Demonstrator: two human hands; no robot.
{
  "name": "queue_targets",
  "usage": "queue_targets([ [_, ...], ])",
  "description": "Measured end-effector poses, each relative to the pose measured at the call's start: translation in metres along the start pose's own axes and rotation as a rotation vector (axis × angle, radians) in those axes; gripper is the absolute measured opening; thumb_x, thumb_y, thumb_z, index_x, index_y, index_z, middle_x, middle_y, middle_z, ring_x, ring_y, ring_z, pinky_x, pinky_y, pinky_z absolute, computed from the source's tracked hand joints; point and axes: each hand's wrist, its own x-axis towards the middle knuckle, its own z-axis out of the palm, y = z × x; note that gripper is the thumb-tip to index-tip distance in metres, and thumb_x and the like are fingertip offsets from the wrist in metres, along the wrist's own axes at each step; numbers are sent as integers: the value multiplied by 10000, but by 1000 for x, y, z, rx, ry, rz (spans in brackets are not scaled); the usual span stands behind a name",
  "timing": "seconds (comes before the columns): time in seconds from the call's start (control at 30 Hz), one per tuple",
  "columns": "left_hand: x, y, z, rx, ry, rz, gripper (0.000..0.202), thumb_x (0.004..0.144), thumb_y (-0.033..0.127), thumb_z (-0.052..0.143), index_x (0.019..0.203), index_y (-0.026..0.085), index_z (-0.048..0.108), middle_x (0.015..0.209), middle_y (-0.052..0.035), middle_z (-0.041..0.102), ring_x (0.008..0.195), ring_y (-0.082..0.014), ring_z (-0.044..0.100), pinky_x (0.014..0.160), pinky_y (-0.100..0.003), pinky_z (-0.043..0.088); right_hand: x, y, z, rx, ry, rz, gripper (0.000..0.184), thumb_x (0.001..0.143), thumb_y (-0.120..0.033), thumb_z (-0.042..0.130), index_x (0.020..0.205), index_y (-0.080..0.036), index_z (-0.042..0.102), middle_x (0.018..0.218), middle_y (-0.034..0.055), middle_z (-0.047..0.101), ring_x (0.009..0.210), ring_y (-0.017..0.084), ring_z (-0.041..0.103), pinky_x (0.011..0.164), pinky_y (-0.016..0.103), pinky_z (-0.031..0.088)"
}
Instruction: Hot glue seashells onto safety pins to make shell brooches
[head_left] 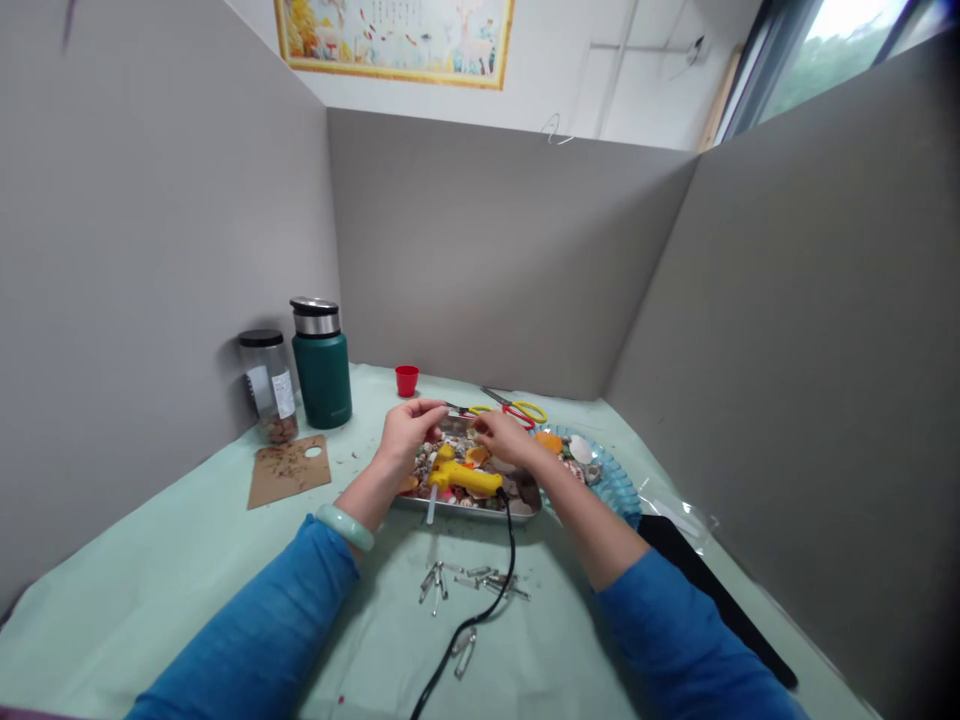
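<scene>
My left hand (409, 432) is raised over the far left part of a metal tray (480, 513), thumb and fingers pinched together. Across from it, my right hand (504, 438) hovers over the tray's far side, its fingers also closed in a pinch. Whatever either hand holds is too small or hidden to make out. Shells (477, 457) and small stones fill the tray. A yellow hot glue gun (465, 478) lies across the tray's near side, a whitish glue stick (431, 505) poking out past the rim. Its black cord (512, 550) runs toward me.
Silvery safety pins (491, 580) lie in front of the tray. Scissors (529, 411) and a red cup (406, 380) are behind it. A blue plate (619, 487) with shells stands right. A green flask (322, 375), a jar (266, 385) and a brown board (289, 472) are left. Grey partitions surround the table.
</scene>
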Motion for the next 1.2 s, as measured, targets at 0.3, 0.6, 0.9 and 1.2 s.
queue_targets([
  [0.3, -13, 5, 13, 40, -97, 78, 280, 653, 326, 736, 827, 118, 666, 574, 16, 593, 457, -76, 498, 474, -206, 406, -39, -19, -8, 599, 309, -67, 215, 784, -255, 544, 984, -179, 564, 925, 35, 619, 776, 143, 617, 659, 282, 531],
  [0.6, -23, 9, 21, 192, -47, 243, 194, 676, 289, 698, 808, 148, 689, 497, 21, 567, 480, -113, 513, 504, -220, 402, -40, -29, -1, 864, 364, -36, 263, 688, -252, 637, 936, -170, 609, 777, 5, 617, 718, 135, 579, 664, 268, 496],
  [0.9, -29, 6, 21, 381, -79, 470, 75, 716, 231, 647, 746, 211, 713, 786, -39, 669, 636, -152, 574, 641, -259, 446, -42, -32, -1, 1079, 320, 5, 332, 602, -295, 730, 886, -170, 610, 764, -3, 624, 693, 130, 585, 633, 263, 490],
  [1.2, -32, 9, 23, 533, -136, 663, 127, 771, 215, 580, 776, 223, 707, 843, -69, 689, 825, -208, 618, 790, -320, 468, -43, -33, -1, 1172, 292, 22, 347, 569, -292, 756, 861, -168, 615, 720, -19, 608, 669, 121, 573, 614, 249, 491],
])
